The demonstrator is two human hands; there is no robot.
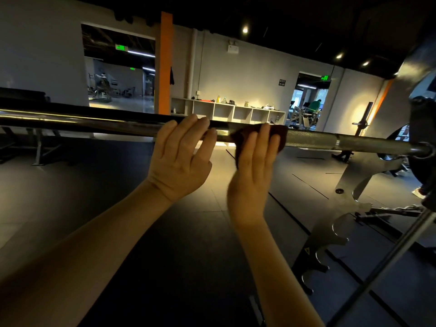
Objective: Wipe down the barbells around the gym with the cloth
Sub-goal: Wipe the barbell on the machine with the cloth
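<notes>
Barbell [316, 139] steel runs level in front of the person, polished and smooth on the left, knurled toward its right end. Both bare forearms reach up to it. The left hand [181, 156] hooks its fingers over the bare shaft, gripping it. Just beside it, the right hand [254, 166] clasps a dark reddish-brown cloth [282, 135] bunched round the bar. Farther right hangs a black weight plate [422, 119], and white cubby shelves [238, 112] line the far wall.
</notes>
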